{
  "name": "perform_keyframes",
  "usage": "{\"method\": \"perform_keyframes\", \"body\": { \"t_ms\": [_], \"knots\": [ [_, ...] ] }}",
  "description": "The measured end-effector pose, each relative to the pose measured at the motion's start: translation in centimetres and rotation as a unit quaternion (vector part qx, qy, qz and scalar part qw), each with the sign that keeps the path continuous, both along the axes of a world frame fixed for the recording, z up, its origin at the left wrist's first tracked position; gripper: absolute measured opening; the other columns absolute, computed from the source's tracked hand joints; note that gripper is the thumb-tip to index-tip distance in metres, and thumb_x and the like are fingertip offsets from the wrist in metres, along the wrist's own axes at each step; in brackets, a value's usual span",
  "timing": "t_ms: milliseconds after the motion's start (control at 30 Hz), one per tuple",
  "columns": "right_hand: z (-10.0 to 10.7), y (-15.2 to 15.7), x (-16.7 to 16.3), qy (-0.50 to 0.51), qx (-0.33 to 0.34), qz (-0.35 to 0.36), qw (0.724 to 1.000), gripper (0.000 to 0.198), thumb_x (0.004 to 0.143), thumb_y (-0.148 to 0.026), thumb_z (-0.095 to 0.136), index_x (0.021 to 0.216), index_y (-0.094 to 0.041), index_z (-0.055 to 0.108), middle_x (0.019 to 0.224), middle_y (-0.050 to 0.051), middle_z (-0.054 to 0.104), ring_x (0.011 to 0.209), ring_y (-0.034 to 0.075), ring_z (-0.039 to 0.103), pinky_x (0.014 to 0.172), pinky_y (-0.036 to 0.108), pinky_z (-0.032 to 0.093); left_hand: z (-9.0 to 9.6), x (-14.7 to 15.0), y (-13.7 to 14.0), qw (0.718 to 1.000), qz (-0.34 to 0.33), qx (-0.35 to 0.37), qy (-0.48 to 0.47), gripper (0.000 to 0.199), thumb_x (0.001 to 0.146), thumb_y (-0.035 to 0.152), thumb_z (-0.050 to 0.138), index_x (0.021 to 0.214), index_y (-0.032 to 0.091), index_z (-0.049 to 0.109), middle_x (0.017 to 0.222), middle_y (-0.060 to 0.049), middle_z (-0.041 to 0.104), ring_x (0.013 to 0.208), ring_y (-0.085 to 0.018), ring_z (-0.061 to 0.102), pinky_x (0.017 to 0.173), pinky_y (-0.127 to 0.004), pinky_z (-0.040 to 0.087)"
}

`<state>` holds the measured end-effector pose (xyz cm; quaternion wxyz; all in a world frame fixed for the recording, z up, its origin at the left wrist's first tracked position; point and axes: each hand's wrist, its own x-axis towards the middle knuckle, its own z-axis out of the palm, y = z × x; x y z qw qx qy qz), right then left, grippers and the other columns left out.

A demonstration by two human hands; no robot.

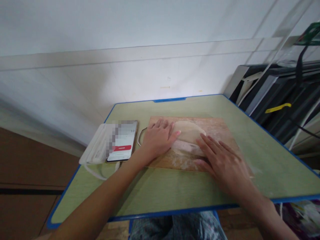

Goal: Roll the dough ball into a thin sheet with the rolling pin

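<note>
A flattened pale round of dough (187, 130) lies on a floured wooden board (165, 163). Across its near side runs a flour-dusted rolling pin (187, 147), whose ends are covered by my hands. My left hand (160, 136) rests flat over the left end, fingers stretched forward and thumb pointing toward the dough. Over the right end lies my right hand (220, 160), slightly blurred, its fingers extended and its fingertips close to the dough's right edge. Neither hand is wrapped around the pin.
A phone (122, 143) leans on a white object (96, 146) with a cable, left of the board. The light green table (262, 166) has a blue edge. Behind it stands a white wall (150, 73). Dark flat panels (280, 96) and cords crowd the right side.
</note>
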<state>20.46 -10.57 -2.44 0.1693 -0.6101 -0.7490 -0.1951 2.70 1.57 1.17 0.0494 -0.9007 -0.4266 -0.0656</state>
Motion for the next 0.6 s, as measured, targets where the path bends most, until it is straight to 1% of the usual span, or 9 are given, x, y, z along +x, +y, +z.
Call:
{"method": "perform_keyframes", "body": {
  "t_ms": [100, 167, 233, 300, 367, 467, 533, 600],
  "knots": [
    [-0.4, -1.5, -0.6, 0.012, 0.008, 0.015, 1.000, 0.050, 0.092, -0.045, 0.035, 0.126, -0.011, 0.049, 0.138, 0.018, 0.045, 0.126, 0.029, 0.042, 0.094, 0.045, 0.045, 0.0, -1.3, -2.0, 1.000, -0.017, 0.016, 0.002, 0.052, 0.096, 0.047, 0.022, 0.136, 0.020, 0.040, 0.141, -0.007, 0.044, 0.132, -0.025, 0.035, 0.106, -0.043, 0.028],
    [-0.6, -1.9, -0.6, 0.009, 0.007, 0.022, 1.000, 0.050, 0.092, -0.044, 0.036, 0.127, -0.010, 0.047, 0.138, 0.019, 0.045, 0.125, 0.028, 0.044, 0.093, 0.044, 0.046, -0.1, -1.6, -2.5, 1.000, -0.018, 0.018, 0.001, 0.052, 0.096, 0.047, 0.022, 0.138, 0.021, 0.037, 0.143, -0.006, 0.040, 0.134, -0.024, 0.032, 0.107, -0.044, 0.027],
    [-0.5, -1.5, -0.3, 0.001, 0.007, 0.024, 1.000, 0.050, 0.092, -0.044, 0.035, 0.126, -0.009, 0.048, 0.135, 0.019, 0.049, 0.121, 0.028, 0.049, 0.093, 0.045, 0.046, -0.2, -1.3, -2.1, 1.000, -0.016, 0.019, 0.002, 0.052, 0.096, 0.046, 0.021, 0.137, 0.020, 0.039, 0.141, -0.007, 0.044, 0.132, -0.025, 0.035, 0.106, -0.044, 0.029],
    [-0.3, -0.6, 0.2, -0.007, 0.004, 0.020, 1.000, 0.051, 0.093, -0.045, 0.034, 0.126, -0.008, 0.048, 0.132, 0.018, 0.052, 0.117, 0.028, 0.052, 0.094, 0.047, 0.045, -0.2, -0.6, -1.1, 1.000, -0.006, 0.017, 0.000, 0.052, 0.096, 0.047, 0.021, 0.134, 0.019, 0.043, 0.137, -0.008, 0.048, 0.129, -0.026, 0.039, 0.104, -0.043, 0.032],
    [0.1, 0.6, 1.0, -0.013, -0.010, 0.018, 1.000, 0.052, 0.093, -0.046, 0.032, 0.126, -0.009, 0.049, 0.131, 0.017, 0.053, 0.119, 0.028, 0.051, 0.096, 0.048, 0.043, -0.2, 0.4, 0.3, 1.000, 0.003, 0.010, -0.006, 0.052, 0.096, 0.048, 0.020, 0.131, 0.019, 0.046, 0.134, -0.007, 0.051, 0.128, -0.026, 0.041, 0.101, -0.041, 0.036],
    [0.6, 2.1, 2.1, -0.010, -0.043, 0.018, 0.999, 0.050, 0.094, -0.045, 0.030, 0.124, -0.010, 0.051, 0.131, 0.016, 0.053, 0.123, 0.027, 0.047, 0.098, 0.046, 0.041, -0.1, 1.4, 1.8, 1.000, 0.010, 0.005, -0.012, 0.054, 0.096, 0.048, 0.018, 0.130, 0.019, 0.047, 0.132, -0.006, 0.054, 0.125, -0.026, 0.043, 0.099, -0.040, 0.038],
    [0.7, 2.5, 2.5, -0.008, -0.055, 0.018, 0.998, 0.050, 0.095, -0.044, 0.029, 0.124, -0.010, 0.050, 0.130, 0.015, 0.054, 0.123, 0.026, 0.047, 0.099, 0.045, 0.040, -0.1, 1.5, 2.0, 1.000, 0.009, 0.004, -0.012, 0.054, 0.097, 0.048, 0.016, 0.129, 0.019, 0.048, 0.129, -0.007, 0.056, 0.124, -0.025, 0.045, 0.099, -0.040, 0.038],
    [0.6, 2.2, 2.4, -0.014, -0.053, 0.022, 0.998, 0.051, 0.095, -0.045, 0.027, 0.125, -0.010, 0.049, 0.130, 0.015, 0.054, 0.123, 0.026, 0.047, 0.099, 0.046, 0.040, 0.0, 1.2, 1.4, 1.000, 0.007, 0.002, -0.011, 0.054, 0.096, 0.049, 0.017, 0.128, 0.020, 0.050, 0.128, -0.007, 0.056, 0.124, -0.025, 0.045, 0.099, -0.040, 0.038]
  ]
}}
